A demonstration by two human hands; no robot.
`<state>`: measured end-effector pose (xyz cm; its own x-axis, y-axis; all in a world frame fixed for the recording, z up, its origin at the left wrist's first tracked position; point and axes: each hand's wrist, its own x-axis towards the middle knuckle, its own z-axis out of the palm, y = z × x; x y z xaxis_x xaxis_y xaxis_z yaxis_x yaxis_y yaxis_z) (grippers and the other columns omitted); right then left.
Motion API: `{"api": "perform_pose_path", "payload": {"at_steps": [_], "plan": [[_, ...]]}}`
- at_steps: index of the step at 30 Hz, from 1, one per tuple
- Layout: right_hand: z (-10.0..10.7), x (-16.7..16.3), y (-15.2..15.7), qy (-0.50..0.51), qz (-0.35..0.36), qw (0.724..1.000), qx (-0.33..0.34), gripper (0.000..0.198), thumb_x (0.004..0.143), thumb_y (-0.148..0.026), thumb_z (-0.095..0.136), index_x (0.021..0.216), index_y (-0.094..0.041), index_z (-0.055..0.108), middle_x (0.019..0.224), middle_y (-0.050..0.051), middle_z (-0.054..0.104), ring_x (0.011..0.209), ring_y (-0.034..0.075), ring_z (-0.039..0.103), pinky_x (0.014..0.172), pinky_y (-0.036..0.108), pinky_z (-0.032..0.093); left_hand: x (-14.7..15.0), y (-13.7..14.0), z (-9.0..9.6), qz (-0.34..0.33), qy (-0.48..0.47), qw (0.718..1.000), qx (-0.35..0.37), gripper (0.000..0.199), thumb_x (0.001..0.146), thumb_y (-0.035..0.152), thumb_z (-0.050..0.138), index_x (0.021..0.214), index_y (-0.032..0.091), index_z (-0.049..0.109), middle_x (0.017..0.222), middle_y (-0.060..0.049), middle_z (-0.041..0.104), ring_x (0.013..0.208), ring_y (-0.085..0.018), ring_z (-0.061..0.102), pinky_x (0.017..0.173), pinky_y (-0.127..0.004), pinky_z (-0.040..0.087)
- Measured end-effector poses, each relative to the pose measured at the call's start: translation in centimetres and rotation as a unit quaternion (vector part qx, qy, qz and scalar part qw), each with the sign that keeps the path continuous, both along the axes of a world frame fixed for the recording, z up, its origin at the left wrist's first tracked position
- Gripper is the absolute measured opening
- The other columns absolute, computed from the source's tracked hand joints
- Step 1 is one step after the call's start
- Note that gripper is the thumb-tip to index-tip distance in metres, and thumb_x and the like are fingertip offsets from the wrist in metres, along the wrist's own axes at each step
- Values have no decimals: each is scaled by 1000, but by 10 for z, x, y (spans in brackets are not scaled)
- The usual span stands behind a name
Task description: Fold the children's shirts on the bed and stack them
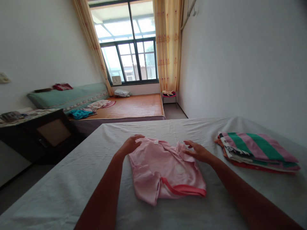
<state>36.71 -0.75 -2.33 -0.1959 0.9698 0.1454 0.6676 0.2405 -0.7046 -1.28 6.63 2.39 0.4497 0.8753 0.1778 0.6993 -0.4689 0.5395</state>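
A pink shirt [165, 166] with a red trim band lies spread and partly creased on the white sheet [79, 179]. At its far left corner, my left hand [131, 144] rests against the fabric with its fingers stretched out. My right hand [197, 151] is at the far right side, beside a small bunched-up fold, its fingers apart. Neither hand shows a clear grip on the cloth. A small white label shows at the shirt's far edge. The red band curves across the near right part.
A folded clothes stack [259, 150], green-and-pink striped on top, sits to the right by the wall. Beyond are a bed with a brown mat [134, 107], a dark cabinet [52, 132] at left, and a small stool [169, 95] under the curtain.
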Motion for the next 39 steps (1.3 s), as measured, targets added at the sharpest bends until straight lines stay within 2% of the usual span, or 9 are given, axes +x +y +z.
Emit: {"api": "perform_pose_path", "payload": {"at_steps": [3, 6, 10, 13, 16, 20, 26, 32, 39], "plan": [[-12, -17, 0, -25, 6, 999, 32, 71, 66, -32, 69, 132, -17, 48, 123, 13, 61, 103, 26, 61, 88, 39, 46, 11, 5, -29, 69, 148, 985, 61, 52, 83, 28, 53, 134, 21, 49, 143, -10, 44, 130, -27, 39, 104, -44, 34], [-8, -15, 1, -15, -18, 998, 64, 52, 74, -20, 55, 125, -20, 53, 103, 6, 70, 89, 21, 65, 81, 33, 49, 4, 8, -45, 142, 228, 963, 29, 58, 86, 36, 51, 140, 20, 39, 144, -12, 42, 131, -28, 38, 105, -44, 32], [5, 14, 10, -40, -196, 958, 205, 35, 80, -19, 47, 113, -17, 60, 104, 11, 68, 94, 25, 63, 84, 39, 47, -13, 14, -48, 155, 247, 957, 13, 56, 84, 33, 53, 138, 22, 42, 135, -10, 51, 125, -25, 44, 101, -36, 36], [13, 24, 8, -92, -196, 938, 270, 32, 82, -20, 48, 109, -16, 63, 113, 14, 64, 109, 29, 55, 95, 46, 40, -17, 16, -48, 193, 262, 945, 23, 55, 84, 35, 54, 136, 20, 45, 135, -11, 51, 123, -27, 44, 98, -38, 38], [18, 4, -7, -90, -1, 985, 149, 34, 81, -30, 57, 113, -20, 63, 106, 10, 67, 97, 24, 61, 87, 39, 46, -17, 17, -49, 235, 273, 933, 26, 55, 85, 41, 51, 134, 17, 46, 135, -14, 50, 123, -30, 43, 95, -41, 40], [17, -46, -33, -96, 227, 969, -1, 76, 60, -29, 79, 131, -22, 52, 124, 9, 60, 109, 26, 57, 91, 33, 44, -19, 16, -46, 236, 259, 937, -5, 48, 83, 36, 53, 127, 18, 51, 120, -13, 60, 112, -25, 54, 89, -33, 44], [35, -61, -49, -115, 298, 948, -9, 56, 63, -6, 63, 117, -22, 61, 106, 3, 67, 92, 17, 60, 78, 22, 42, -29, 18, -48, 261, 252, 932, 5, 38, 81, 42, 55, 111, 19, 61, 114, -12, 60, 109, -26, 54, 88, -33, 43], [71, -21, -49, -71, 428, 889, -145, 36, 65, -24, 76, 99, -16, 68, 79, -2, 63, 65, 8, 50, 57, 16, 35, -28, 21, -45, 150, 199, 968, -35, 41, 73, 41, 63, 107, 18, 65, 101, -8, 64, 96, -22, 59, 81, -26, 43], [89, 10, -51, 68, 349, 922, -151, 37, 66, -42, 77, 87, -14, 64, 72, -2, 52, 62, 8, 44, 55, 19, 36, -10, 9, -28, 27, 180, 982, -54, 17, 70, 31, 59, 63, 16, 65, 59, 1, 59, 63, -14, 55, 61, -22, 39]]}}
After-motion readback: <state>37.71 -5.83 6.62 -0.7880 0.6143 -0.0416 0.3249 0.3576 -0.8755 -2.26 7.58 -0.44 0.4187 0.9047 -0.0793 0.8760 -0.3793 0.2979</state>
